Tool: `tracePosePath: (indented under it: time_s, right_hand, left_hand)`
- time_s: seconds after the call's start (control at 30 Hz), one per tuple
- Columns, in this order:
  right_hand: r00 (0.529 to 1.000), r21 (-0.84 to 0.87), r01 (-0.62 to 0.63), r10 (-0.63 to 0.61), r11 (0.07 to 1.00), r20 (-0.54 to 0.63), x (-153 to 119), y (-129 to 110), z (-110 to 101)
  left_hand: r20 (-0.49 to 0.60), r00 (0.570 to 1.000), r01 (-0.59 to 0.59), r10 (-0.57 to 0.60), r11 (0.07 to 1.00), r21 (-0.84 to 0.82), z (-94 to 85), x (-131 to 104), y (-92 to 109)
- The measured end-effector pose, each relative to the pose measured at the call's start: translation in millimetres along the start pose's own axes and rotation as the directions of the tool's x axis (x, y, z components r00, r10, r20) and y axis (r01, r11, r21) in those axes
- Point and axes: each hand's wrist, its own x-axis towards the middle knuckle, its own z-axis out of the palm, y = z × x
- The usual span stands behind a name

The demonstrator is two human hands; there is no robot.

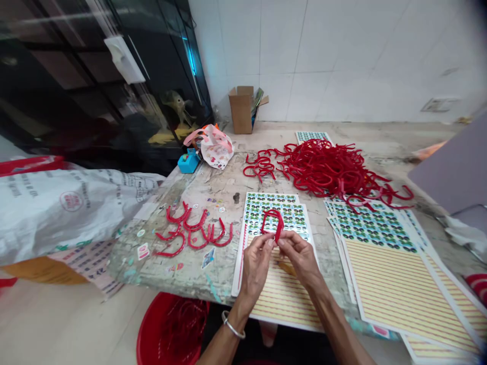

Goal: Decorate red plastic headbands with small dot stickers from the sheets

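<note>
My left hand (256, 263) and my right hand (302, 256) meet over a printed sheet (283, 306), fingertips pinched together. Between them they grip a red cord (280, 223), bent into a loop that stands up above the fingers. The sheet under my hands bears rows of small round green-and-blue pictures at its far end and yellow strips with red lines at its near end. To the left of my hands, several curved red cords (196, 225) lie spread on the worn table (182, 276).
A big heap of red cords (323, 167) lies at the back right. More printed sheets (403, 274) are stacked to the right. A cardboard box (241, 111), a white bag (216, 149) and a blue box (188, 162) stand behind. Below the table's edge is a red basin (146, 324).
</note>
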Motion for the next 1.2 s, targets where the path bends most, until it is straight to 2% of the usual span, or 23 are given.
tracePosePath:
  time_s: [0.1, 0.23, 0.3, 0.37, 0.47, 0.6, 0.73, 0.87, 0.97, 1.03, 1.07, 1.13, 1.2]
  right_hand:
    - [0.998, -0.067, -0.03, 0.034, 0.997, 0.047, -17, 1, 10]
    - [0.995, -0.208, -0.049, 0.03, 0.977, -0.097, -24, -6, 7]
    - [0.992, -0.173, -0.09, 0.074, 0.981, -0.102, -23, -12, 4]
    - [0.989, -0.08, -0.138, 0.134, 0.987, -0.057, -21, -17, 2]
    - [0.986, 0.023, -0.151, 0.152, 0.988, -0.07, -20, -18, 2]
    - [0.97, 0.118, -0.179, 0.195, 0.977, -0.147, -22, -11, 1]
    - [0.961, 0.164, -0.185, 0.213, 0.969, -0.175, -24, -4, -1]
    - [0.965, 0.07, -0.119, 0.132, 0.99, -0.228, -24, -9, 2]
    - [0.979, -0.112, -0.09, 0.068, 0.99, -0.191, -26, -17, 2]
    - [0.985, -0.372, -0.021, -0.044, 0.928, -0.165, -30, -18, -4]
    - [0.983, -0.525, 0.038, -0.127, 0.85, -0.134, -32, -16, -8]
    - [0.968, -0.769, 0.152, -0.251, 0.621, -0.011, -39, -8, -16]
    - [0.96, -0.873, 0.219, -0.259, 0.436, 0.111, -47, 4, -23]
  left_hand:
    - [-0.011, 0.999, -0.032, 0.032, 0.999, 0.011, -0.7, 0, 0]
    - [0.06, 0.997, 0.045, -0.04, 0.996, -0.071, -5.4, -5, 2]
    - [0.142, 0.987, 0.093, -0.077, 0.99, -0.111, -6.5, -8, 5]
    - [0.233, 0.967, 0.141, -0.107, 0.98, -0.137, -5.9, -10, 7]
    - [0.291, 0.939, 0.259, -0.186, 0.936, -0.238, -4.0, -13, 7]
    - [0.298, 0.918, 0.361, -0.261, 0.861, -0.359, -5.1, -18, 4]
    - [0.297, 0.92, 0.35, -0.257, 0.879, -0.323, -5.5, -23, 3]
    - [0.217, 0.948, 0.287, -0.232, 0.918, -0.273, -1.0, -24, 0]
    - [0.11, 0.975, 0.216, -0.194, 0.947, -0.239, -1.7, -21, -3]
    - [0.018, 0.985, 0.169, -0.171, 0.952, -0.257, -7.4, -16, -5]
    - [-0.03, 0.986, 0.147, -0.162, 0.95, -0.274, -11.6, -13, -7]
    - [-0.114, 0.983, 0.104, -0.146, 0.944, -0.314, -21.3, -7, -9]
    - [-0.164, 0.975, 0.083, -0.148, 0.934, -0.348, -30.1, -1, -12]
